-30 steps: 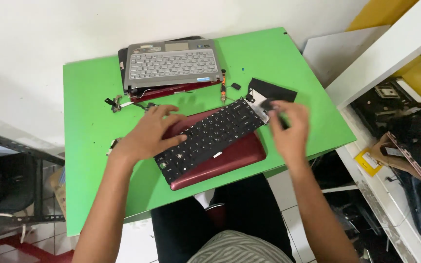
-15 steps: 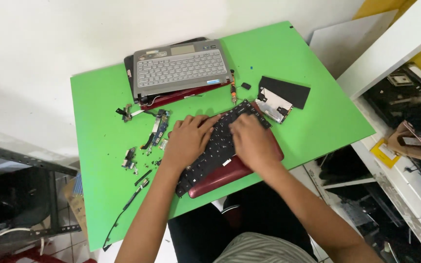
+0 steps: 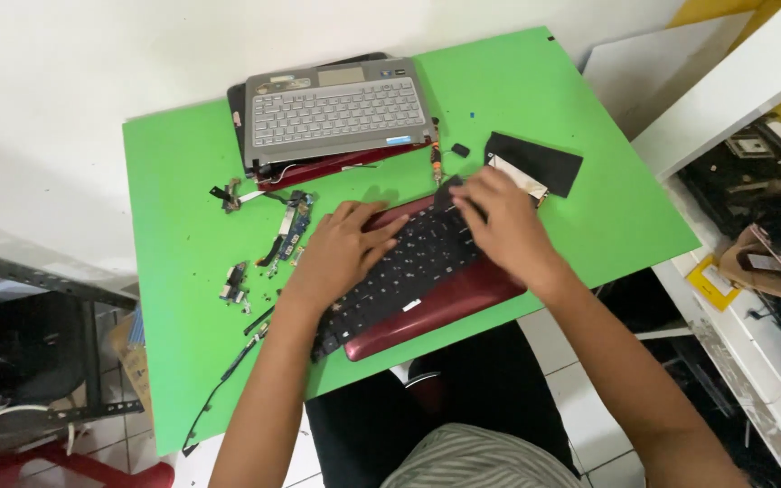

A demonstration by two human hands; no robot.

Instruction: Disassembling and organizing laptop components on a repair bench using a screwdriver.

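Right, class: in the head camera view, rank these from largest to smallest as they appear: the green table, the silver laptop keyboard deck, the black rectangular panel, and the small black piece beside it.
1. green table
2. silver laptop keyboard deck
3. black rectangular panel
4. small black piece

All lie on one tabletop, so nearness hardly skews this order.

Repair workshop, dismantled laptops [image 3: 336,113], loose parts [image 3: 286,226], green table [image 3: 183,181]

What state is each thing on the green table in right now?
Black keyboard: lying on the red laptop base, both hands pressing it.
Left hand: flat on keyboard.
Right hand: on the keyboard's far corner.
Grey laptop: dismantled, screenless.
Small parts: scattered loose.
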